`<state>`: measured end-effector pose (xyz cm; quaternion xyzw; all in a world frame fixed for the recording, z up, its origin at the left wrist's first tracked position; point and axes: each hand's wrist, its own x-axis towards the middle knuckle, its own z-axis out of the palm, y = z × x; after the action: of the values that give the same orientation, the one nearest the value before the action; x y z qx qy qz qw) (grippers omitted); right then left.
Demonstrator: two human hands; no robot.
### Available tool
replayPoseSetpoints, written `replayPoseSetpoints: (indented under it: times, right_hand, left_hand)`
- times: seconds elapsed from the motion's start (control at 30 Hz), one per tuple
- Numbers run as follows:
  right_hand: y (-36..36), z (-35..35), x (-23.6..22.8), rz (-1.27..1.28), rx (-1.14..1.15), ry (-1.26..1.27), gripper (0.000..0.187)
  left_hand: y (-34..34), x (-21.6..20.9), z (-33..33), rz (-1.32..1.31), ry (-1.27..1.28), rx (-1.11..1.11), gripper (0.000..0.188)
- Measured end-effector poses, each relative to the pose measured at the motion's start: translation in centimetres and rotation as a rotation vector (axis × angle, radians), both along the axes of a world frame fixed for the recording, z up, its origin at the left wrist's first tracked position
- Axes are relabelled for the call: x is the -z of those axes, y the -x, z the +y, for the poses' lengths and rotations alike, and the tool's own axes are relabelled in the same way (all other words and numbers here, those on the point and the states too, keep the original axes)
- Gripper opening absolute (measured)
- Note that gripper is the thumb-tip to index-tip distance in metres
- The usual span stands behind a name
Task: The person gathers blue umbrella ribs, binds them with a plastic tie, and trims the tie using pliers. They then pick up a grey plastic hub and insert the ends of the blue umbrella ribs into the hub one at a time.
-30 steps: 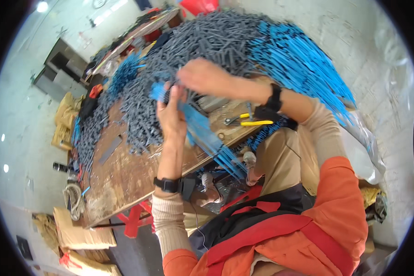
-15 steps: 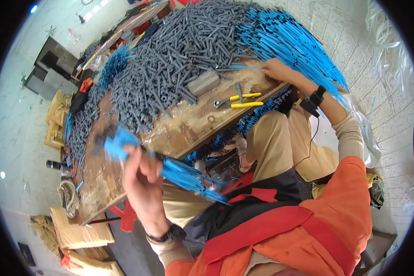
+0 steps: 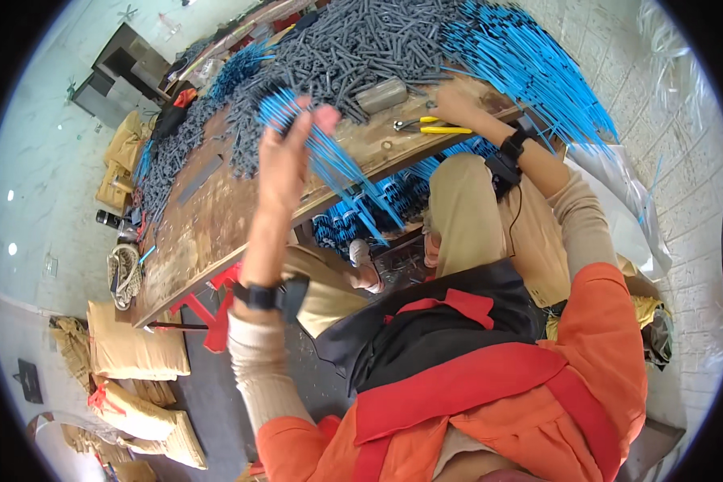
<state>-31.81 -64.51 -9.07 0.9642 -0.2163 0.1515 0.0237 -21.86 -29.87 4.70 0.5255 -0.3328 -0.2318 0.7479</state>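
My left hand (image 3: 283, 165) is raised over the near part of the wooden table, closed around a bundle of thin blue sticks (image 3: 339, 170) with dark ends. The bundle slants from the dark ends at upper left down past the table's front edge. Motion blurs the fingertips. Near the table's right end, my right hand (image 3: 462, 106) is low over the top with curled fingers. A small dark piece shows at its fingertips; whether it is gripped I cannot tell. Yellow-handled pliers (image 3: 432, 126) lie just beside this hand.
A large heap of grey plastic plugs (image 3: 337, 48) covers the table's far side. Many blue sticks (image 3: 530, 72) are piled at right. A greyish block (image 3: 381, 95) and a flat grey bar (image 3: 200, 179) lie on the wooden table (image 3: 217, 213). More blue bundles (image 3: 341, 225) sit beneath.
My left hand has moved up and away from me with the bundle, now over the table. My right hand has shifted left toward the pliers; the blue stick at its fingers no longer shows. The view has shifted.
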Motion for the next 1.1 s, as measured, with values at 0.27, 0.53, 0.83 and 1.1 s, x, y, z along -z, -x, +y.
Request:
replayPoseSetpoints:
  times: [0.27, 0.53, 0.83, 1.1]
  right_hand:
    - [-6.5, 4.6, -5.4, -0.064, -0.206, -0.033, 0.025]
    - [-11.9, 5.8, -5.5, -0.389, -0.493, -0.065, 0.011]
    - [-14.1, 0.0, -1.1, -0.183, -0.625, 0.158, 0.009]
    - [-13.2, -1.2, -1.9, -0.329, -0.750, 0.066, 0.016]
  left_hand:
    - [8.1, 2.5, 5.5, -0.159, -0.167, 0.175, 0.022]
    - [2.7, 9.1, 1.5, 0.333, -0.109, 0.076, 0.029]
    - [-1.9, 6.8, -0.9, 0.184, 0.043, 0.026, 0.030]
    - [5.4, 12.8, 4.2, 0.487, -0.260, 0.120, 0.026]
